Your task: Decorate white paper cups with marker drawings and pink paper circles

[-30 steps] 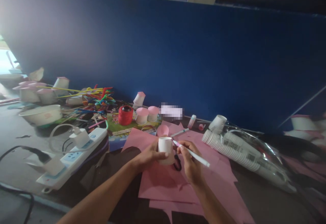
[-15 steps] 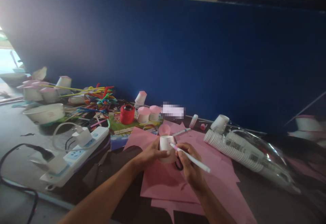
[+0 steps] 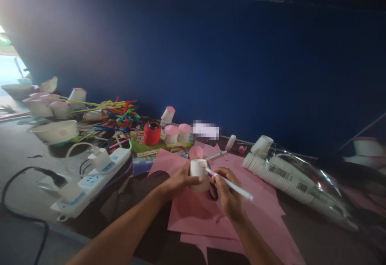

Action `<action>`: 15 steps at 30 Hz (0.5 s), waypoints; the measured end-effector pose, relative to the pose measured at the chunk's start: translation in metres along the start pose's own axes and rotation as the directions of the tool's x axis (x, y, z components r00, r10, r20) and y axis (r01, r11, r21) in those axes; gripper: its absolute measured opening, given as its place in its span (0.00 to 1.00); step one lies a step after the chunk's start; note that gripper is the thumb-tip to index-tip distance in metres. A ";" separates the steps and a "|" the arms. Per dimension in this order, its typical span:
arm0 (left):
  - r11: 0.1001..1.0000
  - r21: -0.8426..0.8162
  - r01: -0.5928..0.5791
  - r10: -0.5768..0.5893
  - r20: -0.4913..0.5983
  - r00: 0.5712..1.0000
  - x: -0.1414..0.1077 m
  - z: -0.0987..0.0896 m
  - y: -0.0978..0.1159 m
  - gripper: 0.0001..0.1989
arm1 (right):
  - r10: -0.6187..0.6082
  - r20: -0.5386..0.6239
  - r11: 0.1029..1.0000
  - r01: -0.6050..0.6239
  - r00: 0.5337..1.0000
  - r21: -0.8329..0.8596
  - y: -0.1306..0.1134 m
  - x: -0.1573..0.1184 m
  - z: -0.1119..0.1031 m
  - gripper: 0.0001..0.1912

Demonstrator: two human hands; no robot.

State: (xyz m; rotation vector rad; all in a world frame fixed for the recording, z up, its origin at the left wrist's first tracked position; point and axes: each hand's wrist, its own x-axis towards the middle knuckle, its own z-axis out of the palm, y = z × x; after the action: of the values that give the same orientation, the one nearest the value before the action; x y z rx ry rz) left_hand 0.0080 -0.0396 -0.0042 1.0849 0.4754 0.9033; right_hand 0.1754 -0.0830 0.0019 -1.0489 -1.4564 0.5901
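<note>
A white paper cup [image 3: 197, 169], bottom end up, is gripped by my left hand [image 3: 181, 181], its thumb across the front. My right hand [image 3: 227, 190] pinches a white marker [image 3: 235, 187] with a pinkish-purple band, and the tip is at the cup's right side; a faint line shows there. Under both hands lie sheets of pink paper [image 3: 193, 214]. A dark loop [image 3: 213, 193], partly hidden, is between the hands. Just beyond the cup are a pink paper circle [image 3: 196, 152] and another pen [image 3: 216, 155].
On the right lies a bagged stack of paper cups [image 3: 279, 178]. To the left are a white power strip [image 3: 93, 182], a bowl [image 3: 56, 131] and colourful pipe cleaners [image 3: 123, 114]. Red yarn [image 3: 152, 134] and pink-topped cups [image 3: 171, 135] stand behind. A blue wall [image 3: 193, 56] closes off the back.
The marker's tip has come slightly away to the right along the cup, and a faint line now shows on its side. The whole view has shifted a little.
</note>
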 end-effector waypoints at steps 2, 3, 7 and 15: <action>1.000 -0.005 -0.006 0.006 -0.015 1.000 0.000 -0.002 -0.002 0.27 | 0.052 -0.015 0.999 -0.052 0.999 0.007 -0.001 0.001 -0.001 0.09; 1.000 -0.008 -0.006 0.006 -0.016 1.000 0.000 -0.002 -0.002 0.27 | 0.073 -0.039 0.997 -0.073 0.997 0.022 -0.001 0.002 -0.001 0.10; 1.000 0.003 -0.003 0.003 -0.015 1.000 0.001 -0.002 -0.003 0.28 | 0.101 -0.085 0.994 -0.096 0.991 0.057 -0.002 0.003 -0.001 0.11; 0.999 0.048 0.006 -0.006 -0.001 1.000 -0.001 0.003 0.002 0.28 | -0.001 0.050 0.999 -0.001 0.999 0.048 0.001 0.000 -0.001 0.10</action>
State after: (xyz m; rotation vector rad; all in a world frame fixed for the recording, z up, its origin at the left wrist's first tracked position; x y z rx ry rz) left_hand 0.0083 -0.0418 -0.0010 1.1258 0.5029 0.8910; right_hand 0.1770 -0.0826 0.0016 -1.0029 -1.4789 0.6526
